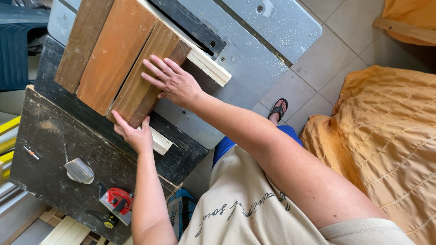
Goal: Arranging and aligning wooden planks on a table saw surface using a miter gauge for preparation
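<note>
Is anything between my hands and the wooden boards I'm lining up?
Nothing visible. The right hand lies flat on the boards, and the left hand presses against their near ends, beside a pale wooden strip.

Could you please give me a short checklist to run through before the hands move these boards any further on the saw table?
1. Right hand flat on the narrow dark board: ok.
2. Left hand at the near end of the boards, fingers against the end grain: ok.
3. Boards lying side by side with no gaps, including the wide orange-brown board: ok.
4. Pale fence strip tight against the boards: cannot tell.
5. Blade position under the boards: cannot tell, hidden.
6. Loose items, the tape measure and the pencil, away from the boards: ok.
</note>
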